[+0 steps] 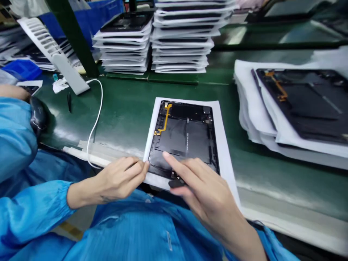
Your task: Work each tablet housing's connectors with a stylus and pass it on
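Tablet lies long way out from me; my right hand pinches a black tab, my left hand its corner.

Bright, even light, apparently from overhead. Pale glare streaks the glossy dark-green bench mat; faint sheen on the flat black tablet back. Soft shadow beside the blue cloth sleeve. Edges bow from wide-angle distortion; no marked blur.

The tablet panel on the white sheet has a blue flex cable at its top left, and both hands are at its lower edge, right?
Not blue: the head view shows the flex cable on the tablet panel is yellow. The rest stands: left hand and right hand at the lower edge.
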{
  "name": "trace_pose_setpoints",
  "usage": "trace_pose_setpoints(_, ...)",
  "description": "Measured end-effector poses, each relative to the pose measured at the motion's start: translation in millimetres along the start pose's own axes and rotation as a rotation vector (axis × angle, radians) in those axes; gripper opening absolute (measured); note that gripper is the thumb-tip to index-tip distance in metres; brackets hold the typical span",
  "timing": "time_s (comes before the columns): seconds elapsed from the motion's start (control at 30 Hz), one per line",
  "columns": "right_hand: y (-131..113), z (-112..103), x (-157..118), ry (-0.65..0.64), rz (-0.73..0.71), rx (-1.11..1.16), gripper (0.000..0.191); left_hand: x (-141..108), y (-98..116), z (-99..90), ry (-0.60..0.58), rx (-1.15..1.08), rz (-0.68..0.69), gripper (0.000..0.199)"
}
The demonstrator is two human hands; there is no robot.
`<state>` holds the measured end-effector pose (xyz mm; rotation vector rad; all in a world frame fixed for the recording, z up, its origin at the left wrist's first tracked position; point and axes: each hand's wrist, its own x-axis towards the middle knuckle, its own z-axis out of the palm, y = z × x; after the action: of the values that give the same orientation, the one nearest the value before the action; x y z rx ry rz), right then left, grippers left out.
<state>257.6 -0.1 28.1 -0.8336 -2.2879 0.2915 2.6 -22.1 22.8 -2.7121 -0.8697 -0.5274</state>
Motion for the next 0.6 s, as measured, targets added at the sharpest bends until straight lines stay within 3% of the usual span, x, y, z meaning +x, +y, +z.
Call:
trace_pose_setpoints(0.1,0,-6,1,0.028,-0.021,-0.107,0.054,-1,-8,6.5,0.006,-0.165,-0.087,0.033)
trace_pose_setpoints(0.23,0,-4,3,-0.078,-0.044,-0.095,0.062,1,-24,14.8,-0.037,-0.425,-0.262,0.044)
trace_pose_setpoints(0.33,-2,0,5,-0.161,-0.057,-0.061,0.060,2,-30,19.7,-0.108,-0.551,-0.227,0.061)
trace_pose_setpoints(0.4,-3,3,6,-0.201,-0.038,-0.043,0.055,3,-29,22.1,-0.112,-0.582,-0.205,0.060)
trace_pose_setpoints(0.6,-9,9,5,-0.080,0.059,-0.065,0.031,6,-21,26.3,-0.008,-0.566,-0.228,0.050)
